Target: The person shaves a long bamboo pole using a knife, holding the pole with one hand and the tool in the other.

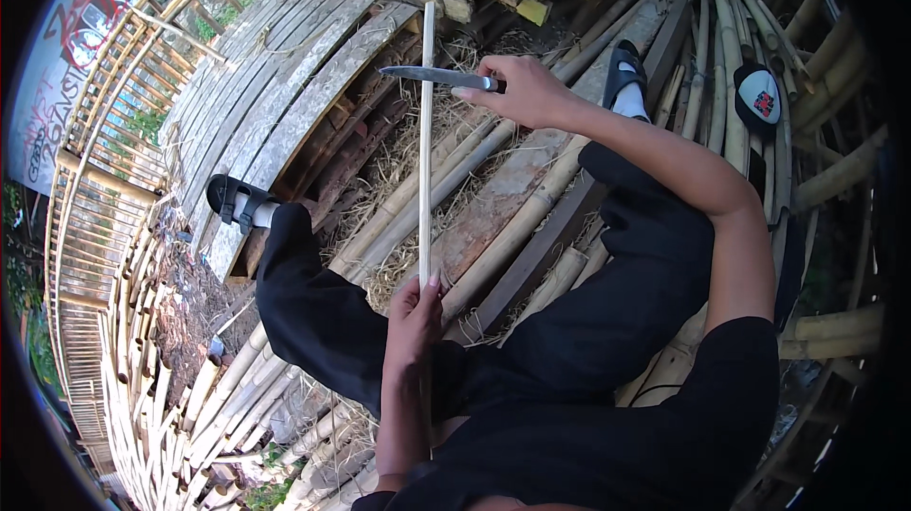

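A long, pale bamboo strip [425, 160] stands lengthwise in front of me, its lower part running down past my lap. My left hand [415, 316] is closed around it low down, thumb pressed along its face. Near the strip's far end, a knife [441, 76] with a long grey blade and a dark handle lies across it, the blade pointing left. My right hand [517, 92] grips the knife's handle just right of the strip. Whether the edge bites into the bamboo I cannot tell.
Bamboo poles [531, 226] and planks lie beneath my legs among shavings [403, 169]. A wooden slatted platform [256, 112] is at the left, before a bamboo fence [104, 179]. Cut bamboo [161, 407] is piled lower left. A white-and-black cap [759, 98] rests on poles at the right.
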A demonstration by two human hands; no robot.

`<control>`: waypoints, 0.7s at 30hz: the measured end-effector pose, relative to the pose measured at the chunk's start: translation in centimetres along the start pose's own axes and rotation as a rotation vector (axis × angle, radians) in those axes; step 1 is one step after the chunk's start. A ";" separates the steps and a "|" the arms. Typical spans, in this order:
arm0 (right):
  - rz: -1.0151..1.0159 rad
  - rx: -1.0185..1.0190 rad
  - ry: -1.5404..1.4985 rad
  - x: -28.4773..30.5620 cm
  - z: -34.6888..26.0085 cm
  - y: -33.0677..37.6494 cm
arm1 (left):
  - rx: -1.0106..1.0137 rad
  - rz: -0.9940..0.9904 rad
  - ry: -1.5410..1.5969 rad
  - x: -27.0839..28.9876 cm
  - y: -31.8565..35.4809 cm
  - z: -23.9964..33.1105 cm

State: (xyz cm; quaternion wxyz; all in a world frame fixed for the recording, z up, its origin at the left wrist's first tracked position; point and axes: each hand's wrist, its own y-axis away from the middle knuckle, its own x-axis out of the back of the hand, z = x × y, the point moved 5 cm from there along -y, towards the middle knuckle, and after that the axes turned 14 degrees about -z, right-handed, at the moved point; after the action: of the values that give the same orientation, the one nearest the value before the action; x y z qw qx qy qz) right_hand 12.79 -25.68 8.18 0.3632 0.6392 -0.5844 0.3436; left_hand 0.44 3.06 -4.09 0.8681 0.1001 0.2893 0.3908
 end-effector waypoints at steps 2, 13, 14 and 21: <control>-0.066 0.015 -0.012 0.0 -0.5 0.6 | 0.028 0.048 -0.082 0.2 -0.2 1.2; -0.507 0.299 -0.013 -5.2 -5.7 2.1 | -0.205 0.118 -0.158 3.4 -3.1 6.3; -0.523 0.331 -0.011 -5.5 -6.1 2.3 | -0.163 0.036 -0.103 3.6 -3.6 5.8; -0.649 0.433 0.092 -6.8 -7.9 3.7 | -0.210 0.130 0.100 4.0 -3.8 3.1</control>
State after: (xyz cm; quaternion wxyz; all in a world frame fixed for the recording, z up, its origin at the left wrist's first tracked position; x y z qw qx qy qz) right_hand 8.45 -15.68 6.52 0.3356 0.8366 -0.2489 0.3542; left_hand 6.68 3.62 -4.78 0.8312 0.0077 0.2826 0.4788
